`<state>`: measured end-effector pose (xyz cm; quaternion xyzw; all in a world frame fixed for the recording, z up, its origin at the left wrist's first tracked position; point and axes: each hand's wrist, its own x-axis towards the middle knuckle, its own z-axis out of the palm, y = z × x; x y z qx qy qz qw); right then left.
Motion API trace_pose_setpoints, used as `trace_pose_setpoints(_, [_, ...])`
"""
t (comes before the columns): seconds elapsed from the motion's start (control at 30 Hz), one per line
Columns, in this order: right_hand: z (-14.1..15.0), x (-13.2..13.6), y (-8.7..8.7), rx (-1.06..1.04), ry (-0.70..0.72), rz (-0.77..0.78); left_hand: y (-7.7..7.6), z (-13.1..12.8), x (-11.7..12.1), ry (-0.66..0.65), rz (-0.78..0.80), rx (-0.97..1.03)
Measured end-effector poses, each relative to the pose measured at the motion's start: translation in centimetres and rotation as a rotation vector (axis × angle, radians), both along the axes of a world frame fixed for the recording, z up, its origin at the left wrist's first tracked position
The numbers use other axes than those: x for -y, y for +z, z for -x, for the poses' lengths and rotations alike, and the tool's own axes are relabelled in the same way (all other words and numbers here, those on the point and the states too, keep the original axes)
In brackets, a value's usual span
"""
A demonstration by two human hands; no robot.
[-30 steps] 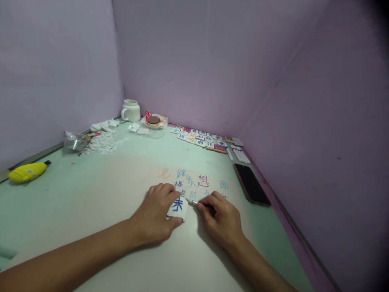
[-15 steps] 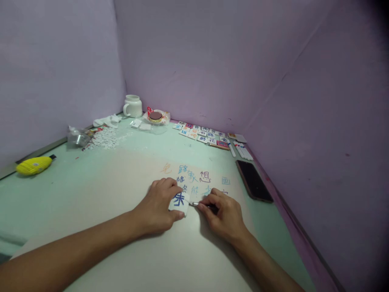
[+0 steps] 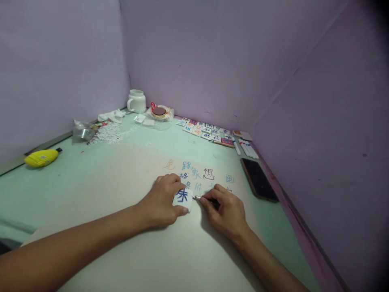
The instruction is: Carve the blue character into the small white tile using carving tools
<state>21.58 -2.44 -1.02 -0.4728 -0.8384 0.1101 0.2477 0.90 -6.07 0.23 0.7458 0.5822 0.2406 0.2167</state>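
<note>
My left hand [image 3: 165,200] grips a small white square block [image 3: 182,198] by its left side, with the thumb at its lower edge and fingers at its upper edge. A blue written character covers the block's face, its top partly hidden by my fingers. From the right, my right hand [image 3: 226,209] pinches a slim craft knife [image 3: 198,198] with a silver-coloured neck. The knife's thin tip lies at the block's right edge; whether it cuts in, I cannot tell. Beneath both hands is a pale sheet [image 3: 146,251], marked with coloured characters above the block.
A phone [image 3: 259,179] lies to the right. Behind are several lettered tiles [image 3: 209,130] and markers [image 3: 248,149]. A white mug [image 3: 136,101], round tin [image 3: 159,112], white scraps [image 3: 107,134], plastic bag [image 3: 82,132] and yellow pouch [image 3: 41,158] stand further left. Walls close the back and right.
The camera view has shifted slightly, so everything sits a little further right and higher. Both hands keep their holds on the block and the knife, whose tip stays at the block's right edge.
</note>
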Motion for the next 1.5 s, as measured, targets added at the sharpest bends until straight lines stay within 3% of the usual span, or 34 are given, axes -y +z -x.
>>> trace_pose_setpoints(0.33, [-0.8, 1.3, 0.9, -0.038, 0.098, 0.096, 0.2, 0.0, 0.0, 0.004, 0.008, 0.002])
trace_pose_setpoints(0.47, [-0.5, 0.9, 0.4, -0.137, 0.007, 0.075, 0.2, 0.1, 0.0, 0.007, 0.011, 0.0])
trace_pose_setpoints(0.6, [0.1, 0.9, 0.0, -0.042, -0.052, 0.0, 0.1, 0.0, 0.0, 0.01, 0.013, 0.001])
trace_pose_setpoints(0.9, [-0.9, 1.6, 0.7, -0.072, 0.121, 0.035, 0.1, -0.1, 0.0, 0.012, 0.009, 0.011])
trace_pose_setpoints(1.13, [-1.6, 0.2, -0.4, -0.333, -0.02, -0.054, 0.1, 0.5, 0.1, -0.14, -0.055, 0.077])
trace_pose_setpoints(1.33, [-1.6, -0.1, -0.7, -0.34, -0.076, -0.095, -0.1, -0.2, 0.0, 0.012, -0.113, -0.025])
trace_pose_setpoints(1.5, [-1.3, 0.0, -0.5, -0.319, -0.081, -0.081, -0.1, -0.5, -0.1, -0.039, -0.098, -0.049])
